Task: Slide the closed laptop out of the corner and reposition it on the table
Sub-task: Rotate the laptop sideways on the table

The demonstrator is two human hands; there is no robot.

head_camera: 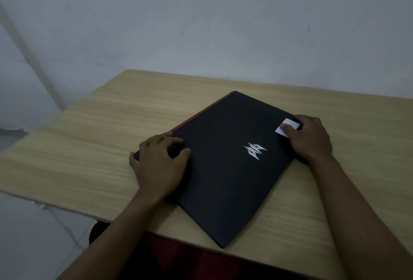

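A closed black laptop (225, 168) with a silver logo and a red rear edge lies turned at an angle on the light wooden table (93, 136). One corner reaches close to the table's near edge. My left hand (159, 165) grips the laptop's left corner, fingers on the lid and thumb at the side. My right hand (309, 137) holds the right corner, with fingers resting on a white sticker (290, 124) on the lid.
A pale wall (201, 22) runs along the table's far edge. The table's left edge drops off to a light floor (33, 235) with a thin cable. My lap in dark red clothing shows below the near edge.
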